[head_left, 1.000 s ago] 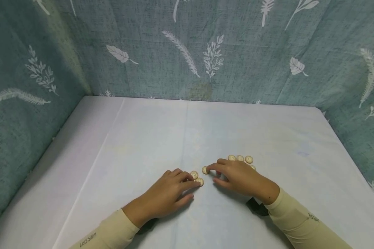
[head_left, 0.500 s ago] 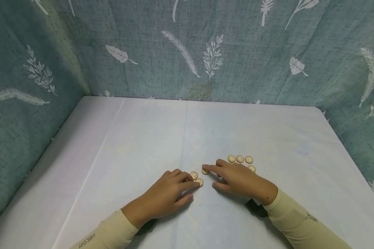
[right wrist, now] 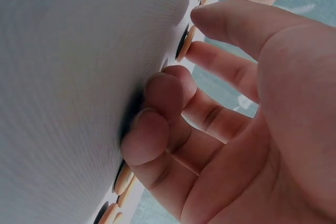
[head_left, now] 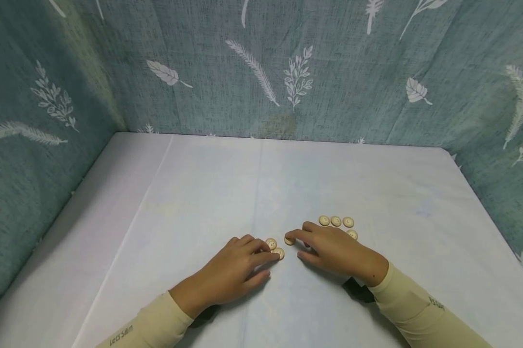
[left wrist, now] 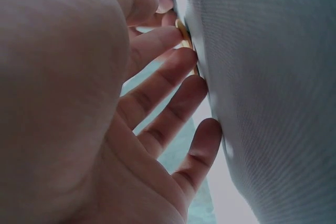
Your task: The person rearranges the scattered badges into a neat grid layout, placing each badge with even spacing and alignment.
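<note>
Several round cream buttons with small holes lie on the white tabletop. My right hand presses its index fingertip on a lone button, which the finger partly covers. The same button shows edge-on at that fingertip in the right wrist view, with the other fingers bent below. My left hand rests to the left, its index fingertip on the nearer button of a touching pair. The farther button sits at its middle fingertips. In the left wrist view the left fingers are spread and fairly straight.
Beyond the right hand, three buttons stand in a row, with another button just in front of the row's right end. Green leaf-patterned cloth hangs around the white table at the back and sides.
My right index finger has gone from the lone button's right edge onto its top. That button has shifted slightly to the right and nearer. The left hand has stayed in place.
</note>
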{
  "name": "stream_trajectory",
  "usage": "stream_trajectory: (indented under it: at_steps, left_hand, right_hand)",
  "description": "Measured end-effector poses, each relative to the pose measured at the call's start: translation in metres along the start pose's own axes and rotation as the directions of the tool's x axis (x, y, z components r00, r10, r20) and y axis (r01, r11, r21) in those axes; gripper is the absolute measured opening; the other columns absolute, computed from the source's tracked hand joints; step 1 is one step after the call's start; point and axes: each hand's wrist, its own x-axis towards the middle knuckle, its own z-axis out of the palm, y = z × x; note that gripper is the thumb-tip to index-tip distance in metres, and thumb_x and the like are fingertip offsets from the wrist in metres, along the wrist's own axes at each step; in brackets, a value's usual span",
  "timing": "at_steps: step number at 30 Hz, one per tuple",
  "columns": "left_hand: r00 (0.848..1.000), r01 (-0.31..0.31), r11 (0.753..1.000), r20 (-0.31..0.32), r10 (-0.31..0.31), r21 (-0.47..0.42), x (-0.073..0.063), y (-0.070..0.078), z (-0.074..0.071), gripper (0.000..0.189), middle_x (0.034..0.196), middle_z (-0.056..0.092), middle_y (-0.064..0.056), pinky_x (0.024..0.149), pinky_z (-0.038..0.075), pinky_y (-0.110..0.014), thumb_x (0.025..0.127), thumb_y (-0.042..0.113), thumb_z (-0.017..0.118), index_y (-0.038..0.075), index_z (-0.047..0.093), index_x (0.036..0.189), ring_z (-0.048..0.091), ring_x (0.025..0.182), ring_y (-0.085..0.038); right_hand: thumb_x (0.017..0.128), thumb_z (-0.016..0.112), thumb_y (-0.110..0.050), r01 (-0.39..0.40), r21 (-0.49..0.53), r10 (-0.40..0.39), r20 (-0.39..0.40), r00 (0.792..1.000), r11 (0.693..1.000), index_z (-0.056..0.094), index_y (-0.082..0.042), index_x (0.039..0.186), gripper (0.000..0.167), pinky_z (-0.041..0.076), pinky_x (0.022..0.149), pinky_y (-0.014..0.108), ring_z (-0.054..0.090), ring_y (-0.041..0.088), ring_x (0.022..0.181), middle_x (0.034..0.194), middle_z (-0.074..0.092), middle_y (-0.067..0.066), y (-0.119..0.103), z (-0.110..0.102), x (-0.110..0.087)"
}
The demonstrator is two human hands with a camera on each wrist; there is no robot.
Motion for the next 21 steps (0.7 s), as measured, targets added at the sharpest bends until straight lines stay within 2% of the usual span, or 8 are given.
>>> stream_trajectory:
  at_steps: [8,13,21]
  left_hand:
    - [1.0,-0.016,1.0,-0.01,0.016,-0.003,-0.0007,-0.0001,0.0015,0.037,0.121,0.063,0.008,0.084,0.045,-0.035,0.098,0.037,0.063,0.029,0.065,0.134,0.056,0.112,-0.012]
    - [0.999,-0.023,1.0,-0.031,0.023,0.015,0.0006,-0.0007,0.0015,0.036,0.122,0.063,0.007,0.083,0.044,-0.035,0.098,0.037,0.063,0.03,0.065,0.133,0.056,0.112,-0.012]
    - [0.999,-0.021,1.0,-0.027,0.021,0.011,0.0001,-0.0015,0.0003,0.036,0.121,0.064,0.007,0.083,0.045,-0.036,0.097,0.037,0.064,0.028,0.066,0.132,0.056,0.112,-0.012]
  right_hand:
    - [0.092,0.071,-0.017,-0.008,0.046,0.008,0.001,1.0,0.999,0.067,-0.018,0.116,0.023,0.044,0.063,0.02,0.048,0.001,0.069,0.089,0.058,-0.006,0.001,0.0013,0.0]
    - [0.092,0.071,-0.015,0.01,0.037,-0.008,-0.043,0.999,0.999,0.067,-0.019,0.109,0.017,0.045,0.062,0.02,0.049,0.0,0.068,0.086,0.059,-0.008,0.0025,0.0012,-0.0003]
    - [0.092,0.07,-0.015,0.021,0.051,-0.019,-0.047,0.999,0.998,0.067,-0.018,0.105,0.013,0.044,0.061,0.019,0.049,-0.001,0.066,0.081,0.059,-0.009,0.003,0.0004,0.0005]
